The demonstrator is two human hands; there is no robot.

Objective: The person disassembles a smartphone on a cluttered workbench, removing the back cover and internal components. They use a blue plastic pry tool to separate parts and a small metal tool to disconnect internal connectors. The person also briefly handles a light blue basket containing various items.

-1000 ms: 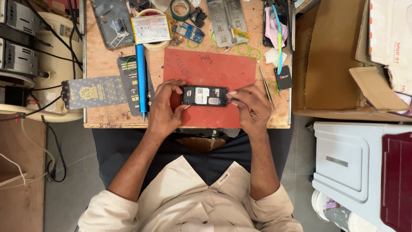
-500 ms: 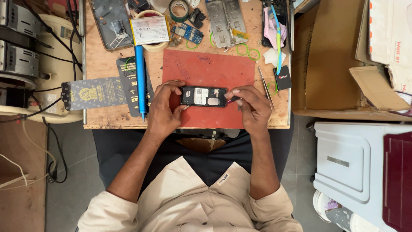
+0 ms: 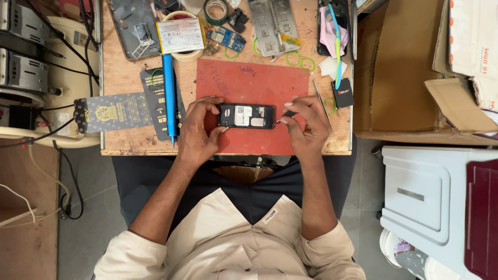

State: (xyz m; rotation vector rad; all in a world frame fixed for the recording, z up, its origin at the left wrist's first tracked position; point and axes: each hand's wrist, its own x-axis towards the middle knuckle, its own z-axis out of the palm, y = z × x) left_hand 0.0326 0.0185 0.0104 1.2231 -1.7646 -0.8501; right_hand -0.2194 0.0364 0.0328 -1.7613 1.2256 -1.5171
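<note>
Lying on the red mat (image 3: pixel 249 78) near the bench's front edge, the opened phone (image 3: pixel 246 115) shows bare insides. Left hand (image 3: pixel 199 129) fingers clamp its left end; right hand (image 3: pixel 306 127) fingertips pinch a small dark part at its right end. Back cover is off; reassembly seems left.

Blue screwdriver (image 3: pixel 169 93) lies lengthwise at bench left. Tape roll (image 3: pixel 216 10) and metal plate (image 3: pixel 273 26) at far edge. Cardboard box (image 3: pixel 399 67) right; white stool (image 3: pixel 425 202) below.
</note>
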